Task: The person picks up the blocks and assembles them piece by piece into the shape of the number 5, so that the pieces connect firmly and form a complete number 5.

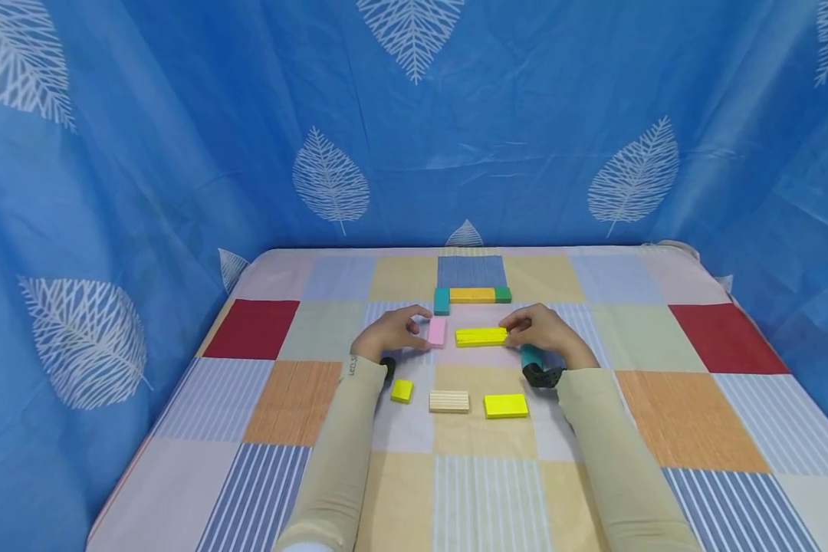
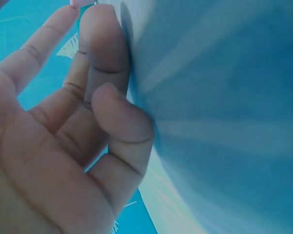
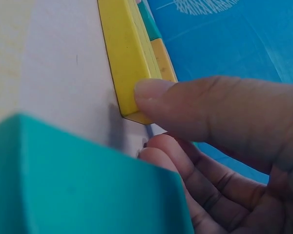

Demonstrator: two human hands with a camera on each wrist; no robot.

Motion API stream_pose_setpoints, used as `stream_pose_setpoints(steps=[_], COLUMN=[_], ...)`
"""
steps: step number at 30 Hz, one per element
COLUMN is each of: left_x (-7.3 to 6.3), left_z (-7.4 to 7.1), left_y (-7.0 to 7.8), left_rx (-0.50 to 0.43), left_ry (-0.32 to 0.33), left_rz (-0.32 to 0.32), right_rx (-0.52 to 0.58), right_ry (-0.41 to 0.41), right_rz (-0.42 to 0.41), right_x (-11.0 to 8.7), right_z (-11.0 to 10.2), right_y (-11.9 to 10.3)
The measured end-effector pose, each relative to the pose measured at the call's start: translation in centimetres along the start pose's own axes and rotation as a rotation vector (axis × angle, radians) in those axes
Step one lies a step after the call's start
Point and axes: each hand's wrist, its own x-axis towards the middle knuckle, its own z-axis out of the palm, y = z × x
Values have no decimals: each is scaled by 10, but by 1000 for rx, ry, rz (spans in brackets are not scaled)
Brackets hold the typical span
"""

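Observation:
My left hand [image 1: 391, 331] pinches a small pink block [image 1: 437, 333] between thumb and index finger. In the left wrist view only a corner of the pink block [image 2: 82, 2] shows at a fingertip, and the other fingers are bent beside the cloth. Across from it, my right hand [image 1: 541, 331] holds the right end of a long yellow block [image 1: 481, 337] that lies on the cloth. The right thumb [image 3: 156, 97] presses on that end in the right wrist view. A teal block [image 1: 531, 356] stands close under the right wrist, large in the right wrist view.
Behind the hands, a teal block [image 1: 441, 302], an orange block [image 1: 472, 296] and a green block [image 1: 502, 295] form a row. Nearer lie a small yellow block [image 1: 402, 391], a pale ridged block [image 1: 448, 402] and a yellow block [image 1: 506, 406]. A blue curtain [image 1: 497, 153] surrounds the patchwork-covered table.

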Motion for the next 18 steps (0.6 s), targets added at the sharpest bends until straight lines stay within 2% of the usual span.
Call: stream_pose_setpoints(steps=[8,18], left_x=[9,11], left_z=[1,4], left_y=[5,6], left_rx=[36,35], left_ry=[0,5], left_rz=[-13,-55], right_rx=[-6,13], right_ry=[0,-1], right_rz=[0,-2], right_x=[-1,0], right_z=[-1,0], right_y=[0,2])
